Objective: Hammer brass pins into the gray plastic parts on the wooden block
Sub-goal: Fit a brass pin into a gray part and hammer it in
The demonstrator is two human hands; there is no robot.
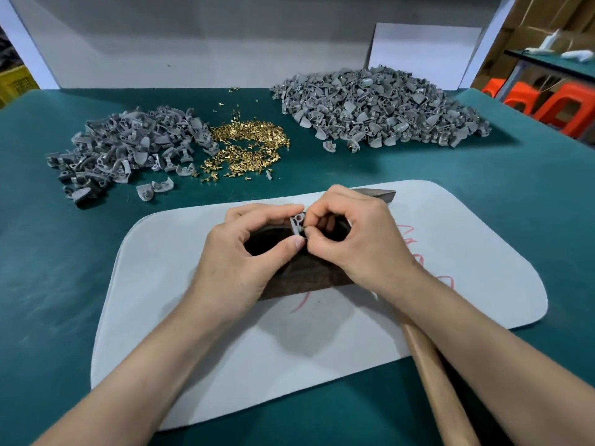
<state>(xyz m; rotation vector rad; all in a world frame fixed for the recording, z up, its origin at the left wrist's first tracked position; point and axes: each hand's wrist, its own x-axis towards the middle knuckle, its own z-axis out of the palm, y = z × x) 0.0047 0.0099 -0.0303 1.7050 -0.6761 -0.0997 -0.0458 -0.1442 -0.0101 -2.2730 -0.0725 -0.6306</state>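
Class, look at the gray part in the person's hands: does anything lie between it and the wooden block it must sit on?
Nothing visible does. The left hand pinches the gray part over the wooden block while the right hand pinches a brass pin at it; only the hands themselves hide part of the block's top.

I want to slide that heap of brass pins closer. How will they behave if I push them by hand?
They would probably scatter rather than move as one: the brass pins lie loose, with strays already spread on the green mat. They are small with round heads, so some may roll. They are likely fiddly to pick up singly: the right hand pinches one with fingertips only.
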